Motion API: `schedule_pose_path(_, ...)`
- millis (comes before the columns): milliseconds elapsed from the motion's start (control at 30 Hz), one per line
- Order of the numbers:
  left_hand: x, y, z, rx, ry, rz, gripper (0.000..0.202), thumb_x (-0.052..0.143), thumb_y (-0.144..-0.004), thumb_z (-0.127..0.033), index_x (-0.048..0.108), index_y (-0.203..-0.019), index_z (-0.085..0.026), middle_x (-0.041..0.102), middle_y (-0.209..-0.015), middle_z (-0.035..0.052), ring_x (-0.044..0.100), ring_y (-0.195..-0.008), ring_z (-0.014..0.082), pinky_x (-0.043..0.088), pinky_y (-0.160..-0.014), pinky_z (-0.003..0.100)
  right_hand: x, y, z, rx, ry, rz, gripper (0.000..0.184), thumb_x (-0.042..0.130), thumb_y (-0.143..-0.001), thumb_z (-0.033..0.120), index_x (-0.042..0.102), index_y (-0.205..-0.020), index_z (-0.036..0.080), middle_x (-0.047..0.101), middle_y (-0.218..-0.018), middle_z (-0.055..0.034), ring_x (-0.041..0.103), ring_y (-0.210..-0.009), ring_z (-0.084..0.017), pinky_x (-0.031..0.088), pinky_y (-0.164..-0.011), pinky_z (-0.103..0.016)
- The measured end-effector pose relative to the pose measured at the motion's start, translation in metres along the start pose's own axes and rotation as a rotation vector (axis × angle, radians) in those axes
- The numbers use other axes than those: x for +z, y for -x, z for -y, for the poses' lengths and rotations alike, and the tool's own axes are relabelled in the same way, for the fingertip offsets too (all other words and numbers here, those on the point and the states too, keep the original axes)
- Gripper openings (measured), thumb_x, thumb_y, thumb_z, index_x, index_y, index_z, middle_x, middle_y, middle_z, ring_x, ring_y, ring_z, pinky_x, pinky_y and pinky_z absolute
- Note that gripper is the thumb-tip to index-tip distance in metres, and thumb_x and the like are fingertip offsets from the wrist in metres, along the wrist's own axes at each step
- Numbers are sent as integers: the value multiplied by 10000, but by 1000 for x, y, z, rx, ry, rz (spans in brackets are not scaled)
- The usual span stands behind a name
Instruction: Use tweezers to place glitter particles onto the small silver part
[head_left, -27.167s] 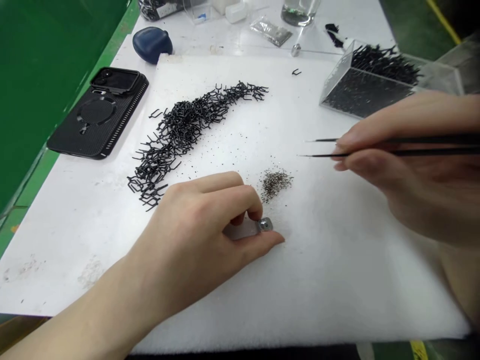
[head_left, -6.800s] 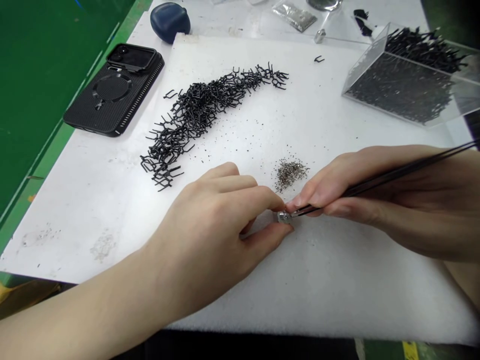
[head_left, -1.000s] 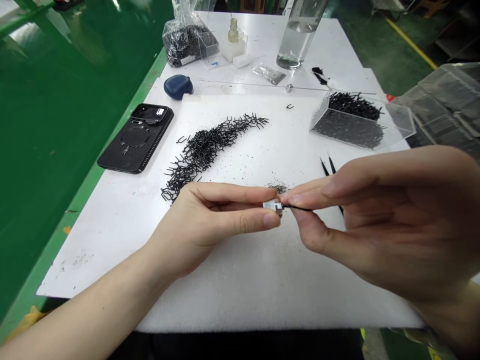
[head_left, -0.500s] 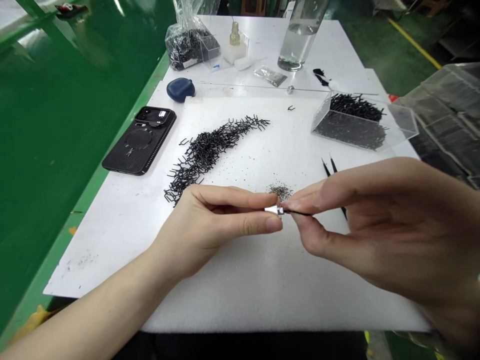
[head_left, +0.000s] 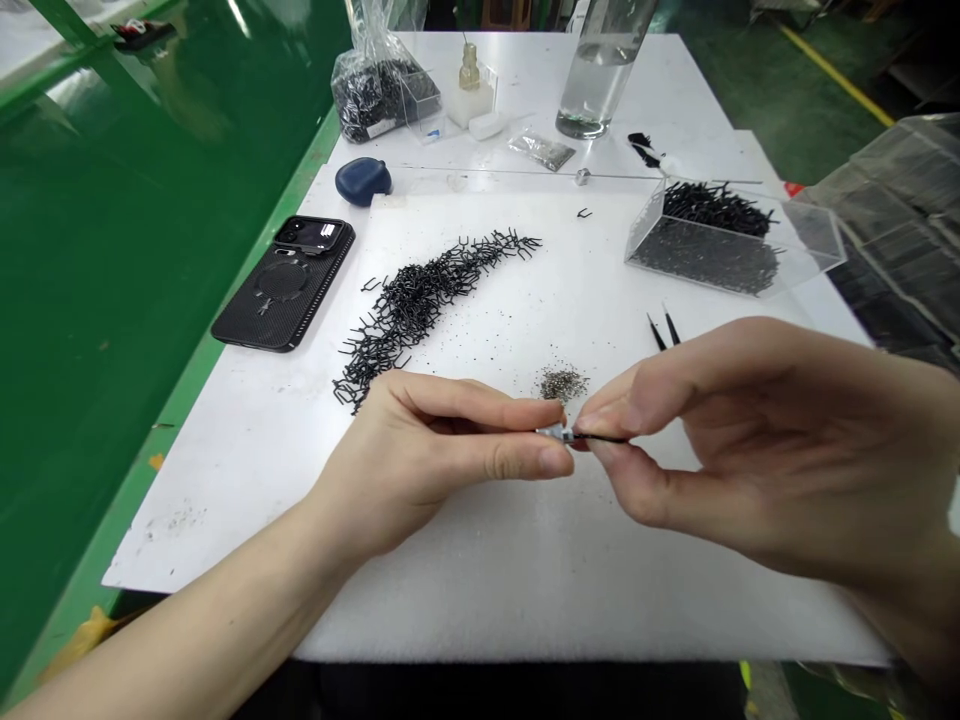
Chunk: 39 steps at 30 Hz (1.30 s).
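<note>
Between the thumb and index finger of my left hand (head_left: 442, 445) is a small silvery metal piece (head_left: 555, 432). My right hand (head_left: 720, 450) pinches a thin black Y-shaped or stick-like part (head_left: 600, 438), whose exact shape the fingers hide. Its left end meets the metal piece, or lies right beside it. Just beyond the fingertips lies a small heap of tiny brownish metal bits (head_left: 562, 384). A long pile of black forked pieces (head_left: 420, 295) stretches across the white board farther back. Black tweezers (head_left: 664, 328) lie partly behind my right hand.
A black phone (head_left: 285, 285) and a blue rounded case (head_left: 363, 181) lie at the left. A clear tray (head_left: 810, 240) of black pieces stands at the right. Along the back are a plastic bag (head_left: 379, 90), a small bottle (head_left: 469, 68) and a large water-filled bottle (head_left: 596, 85).
Both hands have shifted slightly down and to the right in view, still holding the same two parts together. The view itself has moved a little; the table items look unmoved.
</note>
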<state>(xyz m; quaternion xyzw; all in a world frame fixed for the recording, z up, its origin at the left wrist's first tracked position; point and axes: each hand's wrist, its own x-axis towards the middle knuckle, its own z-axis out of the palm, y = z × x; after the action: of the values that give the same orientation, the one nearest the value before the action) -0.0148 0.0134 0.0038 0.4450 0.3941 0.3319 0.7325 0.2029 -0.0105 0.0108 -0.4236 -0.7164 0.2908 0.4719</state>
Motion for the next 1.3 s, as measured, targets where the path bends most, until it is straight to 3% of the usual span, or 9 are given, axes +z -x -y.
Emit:
schedule_pose_path(367, -3, 0, 0, -25, 39, 43, 240, 884, -737, -92, 853, -857, -296, 833, -835, -36, 789, -818, 133, 632, -794, 172, 1, 1, -1, 29, -40, 22, 241, 836, -771, 178, 723, -934, 313, 772, -865, 59, 758, -773, -153, 651, -734, -293)
schedule_pose_path(633, -2, -1, 0, -13, 1, -2, 222, 913, -699, -127, 858, -844, -286, 836, -850, -1, 793, -814, 190, 646, -778, 252, -1, 0, -4, -4, -81, 42, 292, 825, -761, 117, 739, -964, 309, 774, -858, 39, 756, -771, -172, 666, -717, -311)
schedule_pose_path(767, -2, 0, 1, -5, -7, -4, 221, 907, -711, -130, 857, -861, -284, 838, -859, -12, 789, -834, 166, 635, -790, 210, -1, -3, -7, -43, -91, 35, 353, 801, -746, 36, 741, -979, 293, 776, -876, 38, 754, -777, -168, 669, -720, -302)
schedule_pose_path(900, -2, 0, 1, 13, -4, -9, 220, 900, -724, -125, 854, -863, -290, 839, -873, -35, 787, -834, 138, 630, -802, 172, 0, -6, -10, -169, -115, 50, 433, 749, -709, -73, 739, -999, 248, 781, -873, 35, 756, -767, -148, 663, -722, -262)
schedule_pose_path(1067, 0, 0, 2, 22, 17, -19, 238, 886, -739, -102, 852, -873, -296, 839, -882, -49, 791, -851, 131, 627, -814, 158, 1, -4, -7, -55, -115, -8, 346, 800, -747, 10, 717, -961, 269, 756, -869, 47, 744, -808, -140, 654, -754, -263)
schedule_pose_path(1300, 1, -1, 3, 30, 43, -11, 222, 881, -751, -107, 850, -884, -282, 840, -897, -45, 793, -869, 130, 629, -851, 165, 3, -6, -7, -151, -157, -11, 452, 750, -709, -93, 716, -1003, 250, 738, -859, 39, 734, -790, -133, 647, -738, -245)
